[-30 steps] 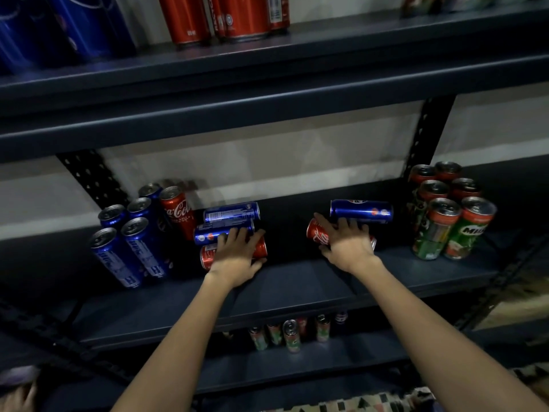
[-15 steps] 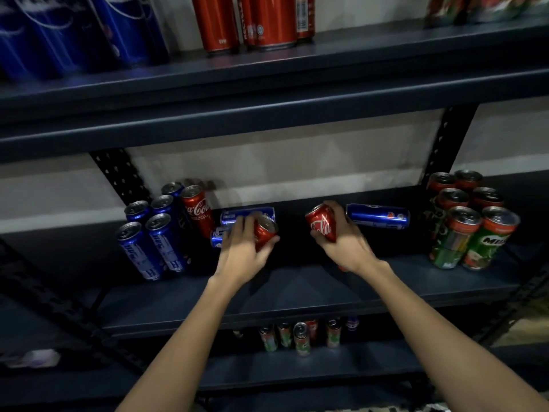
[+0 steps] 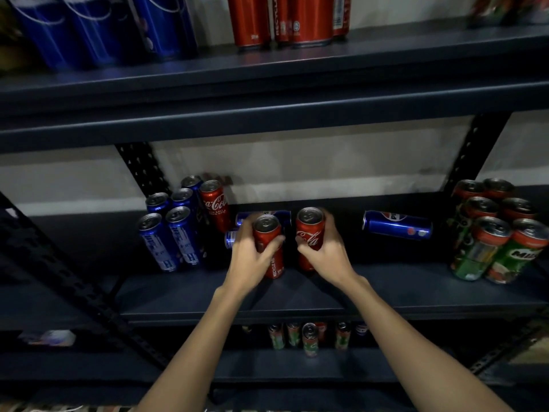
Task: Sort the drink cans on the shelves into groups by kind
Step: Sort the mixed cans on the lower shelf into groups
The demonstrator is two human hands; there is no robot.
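Observation:
My left hand (image 3: pixel 251 260) grips a red cola can (image 3: pixel 269 233), upright on the middle shelf (image 3: pixel 297 298). My right hand (image 3: pixel 326 251) grips a second red cola can (image 3: pixel 309 230), upright beside the first. Behind my left hand lie two blue cans (image 3: pixel 283 217) on their sides, partly hidden. Another red cola can (image 3: pixel 215 203) stands next to several upright blue cans (image 3: pixel 172 230) at the left. One blue can (image 3: pixel 398 225) lies on its side to the right. Several green malt-drink cans (image 3: pixel 496 233) stand at the far right.
The top shelf (image 3: pixel 267 81) carries blue cans (image 3: pixel 98 28) at the left and red cans (image 3: pixel 285 19) in the middle. Small mixed cans (image 3: pixel 309 337) stand on the lower shelf. Perforated uprights (image 3: pixel 142 168) frame the bay.
Both hands lifted the two lying red cans and stood them upright, drawing them together at the shelf's middle. The camera view shifted slightly.

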